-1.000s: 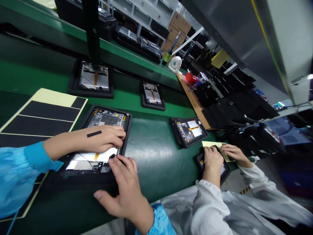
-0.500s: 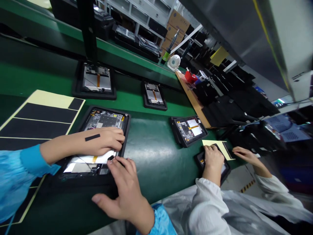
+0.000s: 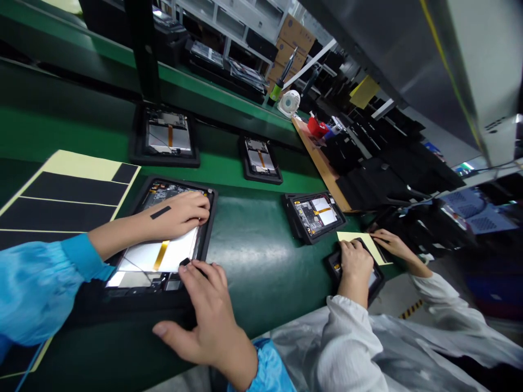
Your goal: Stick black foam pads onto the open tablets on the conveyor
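An opened tablet in a black tray (image 3: 206, 228) lies on the green belt in front of me, its white battery (image 3: 163, 255) with an orange strip showing. My left hand (image 3: 180, 214) rests on the tablet's upper part, fingers curled down onto the circuit board, a small black strip stuck to its back. My right hand (image 3: 206, 313) lies flat on the tray's near edge, fingers spread, fingertips at a small black part by the battery's corner.
A sheet of black adhesive strips on yellow backing (image 3: 69, 193) lies left of the tray. Several more open tablets (image 3: 315, 215) ride the belt. To my right a co-worker in a white coat (image 3: 355, 261) handles another tablet beside a yellow sheet (image 3: 359, 238).
My left hand slid up the tablet from the battery to the circuit board, uncovering the battery. The co-worker's far hand moved away and back to the yellow sheet.
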{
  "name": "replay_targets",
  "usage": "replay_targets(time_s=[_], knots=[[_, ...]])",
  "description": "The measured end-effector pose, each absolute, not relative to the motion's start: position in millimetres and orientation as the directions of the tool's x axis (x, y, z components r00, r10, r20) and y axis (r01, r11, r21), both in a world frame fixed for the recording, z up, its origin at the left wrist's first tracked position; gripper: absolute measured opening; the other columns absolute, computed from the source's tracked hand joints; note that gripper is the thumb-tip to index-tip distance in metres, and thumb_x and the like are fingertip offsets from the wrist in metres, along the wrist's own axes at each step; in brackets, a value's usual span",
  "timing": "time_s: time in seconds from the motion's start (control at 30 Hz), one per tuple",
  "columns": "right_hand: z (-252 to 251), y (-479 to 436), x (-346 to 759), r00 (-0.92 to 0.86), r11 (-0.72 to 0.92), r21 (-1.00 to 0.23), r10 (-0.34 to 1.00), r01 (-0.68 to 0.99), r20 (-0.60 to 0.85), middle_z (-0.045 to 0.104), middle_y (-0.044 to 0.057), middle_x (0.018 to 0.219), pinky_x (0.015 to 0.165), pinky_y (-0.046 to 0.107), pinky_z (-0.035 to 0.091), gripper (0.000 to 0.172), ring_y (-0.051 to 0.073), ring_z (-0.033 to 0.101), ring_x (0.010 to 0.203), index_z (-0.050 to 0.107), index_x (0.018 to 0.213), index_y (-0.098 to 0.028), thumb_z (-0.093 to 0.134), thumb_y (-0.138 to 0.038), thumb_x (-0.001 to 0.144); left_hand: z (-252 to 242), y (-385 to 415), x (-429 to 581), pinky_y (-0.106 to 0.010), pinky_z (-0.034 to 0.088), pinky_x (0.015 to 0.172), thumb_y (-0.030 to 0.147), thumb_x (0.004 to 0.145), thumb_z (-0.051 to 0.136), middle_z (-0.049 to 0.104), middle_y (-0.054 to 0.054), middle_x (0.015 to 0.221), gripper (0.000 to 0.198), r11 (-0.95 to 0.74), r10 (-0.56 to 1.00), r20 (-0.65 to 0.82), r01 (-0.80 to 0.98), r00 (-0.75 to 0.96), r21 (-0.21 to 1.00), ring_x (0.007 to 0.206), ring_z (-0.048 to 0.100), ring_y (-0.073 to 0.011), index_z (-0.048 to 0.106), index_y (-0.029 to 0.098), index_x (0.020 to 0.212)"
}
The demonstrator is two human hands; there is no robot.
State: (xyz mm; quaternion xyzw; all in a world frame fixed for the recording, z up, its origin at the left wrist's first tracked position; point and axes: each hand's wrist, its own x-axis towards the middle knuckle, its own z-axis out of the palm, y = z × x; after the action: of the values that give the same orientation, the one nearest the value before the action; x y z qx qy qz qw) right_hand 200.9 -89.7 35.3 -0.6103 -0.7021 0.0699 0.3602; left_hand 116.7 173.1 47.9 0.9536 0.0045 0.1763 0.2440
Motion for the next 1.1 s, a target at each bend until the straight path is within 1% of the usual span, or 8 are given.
replay_targets(time_s=[0.1,0.17,0.27,0.33,0.47,0.6,0.8,1.1], knots=[[36.6,-89.5,200.9,0.004,0.228,-0.543,0.92,0.808,0.393,0.071,0.018,0.145,0.118,0.058,0.052,0.085,0.036,0.063,0.14,0.038,0.167,-0.017,0.069,-0.057,0.098,51.1,167.4,107.9,-0.04,0.047,0.094,0.017,0.094,0.038,0.067,-0.007,0.103,0.032,-0.861,0.167,0.414,-0.072,0.895,0.504,0.103,0.058,-0.0224,0.07,0.015,0.088],[37.2,-88.5,201.0,0.006,0.228,-0.547,0.92,0.806,0.392,0.072,0.019,0.143,0.117,0.057,0.053,0.085,0.036,0.063,0.139,0.039,0.166,-0.016,0.069,-0.058,0.098,49.8,159.9,97.6,-0.035,0.05,0.094,0.018,0.096,0.036,0.069,-0.002,0.102,0.038,-0.797,0.152,0.447,-0.159,0.881,0.583,0.102,0.062,-0.0181,0.074,0.017,0.092],[36.7,-86.6,201.5,0.003,0.27,-0.555,0.898,0.787,0.44,0.074,0.017,0.14,0.115,0.054,0.054,0.084,0.034,0.065,0.137,0.039,0.164,-0.019,0.07,-0.059,0.097,44.0,148.7,87.2,-0.023,0.051,0.084,0.019,0.096,0.034,0.069,0.006,0.09,0.042,-0.642,0.039,0.388,-0.274,0.921,0.716,0.089,0.063,-0.0078,0.076,0.02,0.089],[35.0,-86.1,201.9,0.002,0.297,-0.557,0.881,0.776,0.473,0.074,0.016,0.139,0.113,0.052,0.055,0.085,0.034,0.066,0.135,0.037,0.164,-0.021,0.071,-0.06,0.096,40.9,145.3,87.2,-0.02,0.049,0.081,0.019,0.095,0.034,0.068,0.008,0.088,0.045,-0.615,-0.04,0.305,-0.265,0.951,0.743,0.087,0.063,-0.0044,0.078,0.022,0.09],[31.1,-86.8,202.4,-0.008,0.283,-0.56,0.897,0.779,0.442,0.074,0.017,0.139,0.112,0.053,0.055,0.089,0.036,0.065,0.137,0.037,0.165,-0.022,0.072,-0.065,0.094,43.7,149.2,97.1,-0.022,0.048,0.078,0.022,0.1,0.032,0.064,0.006,0.085,0.047,-0.696,-0.129,0.222,-0.248,0.966,0.674,0.087,0.06,-0.0056,0.076,0.021,0.084],[31.7,-86.4,202.0,-0.005,0.288,-0.566,0.894,0.773,0.448,0.074,0.016,0.138,0.112,0.053,0.056,0.092,0.036,0.065,0.137,0.039,0.165,-0.02,0.073,-0.067,0.094,49.3,158.3,105.5,-0.028,0.048,0.076,0.02,0.099,0.029,0.059,0.001,0.082,0.045,-0.763,-0.199,0.188,-0.273,0.962,0.585,0.085,0.055,-0.0089,0.067,0.014,0.075],[35.5,-85.0,201.7,0.009,0.285,-0.585,0.894,0.759,0.447,0.074,0.016,0.138,0.111,0.053,0.056,0.085,0.035,0.066,0.134,0.04,0.164,-0.021,0.07,-0.064,0.097,42.1,170.8,107.1,-0.034,0.049,0.08,0.017,0.094,0.026,0.063,-0.001,0.093,0.044,-0.851,-0.203,0.267,-0.305,0.942,0.428,0.093,0.054,-0.013,0.07,0.013,0.086],[43.9,-86.9,207.2,0.075,0.232,-0.661,0.913,0.714,0.402,0.074,0.016,0.139,0.112,0.047,0.057,0.067,0.03,0.066,0.136,0.052,0.156,-0.02,0.069,-0.054,0.101,35.0,161.8,108.9,-0.035,0.047,0.086,0.018,0.098,0.023,0.062,-0.002,0.094,0.047,-0.85,-0.062,0.336,-0.226,0.94,0.476,0.098,0.054,-0.0139,0.067,0.011,0.085]])
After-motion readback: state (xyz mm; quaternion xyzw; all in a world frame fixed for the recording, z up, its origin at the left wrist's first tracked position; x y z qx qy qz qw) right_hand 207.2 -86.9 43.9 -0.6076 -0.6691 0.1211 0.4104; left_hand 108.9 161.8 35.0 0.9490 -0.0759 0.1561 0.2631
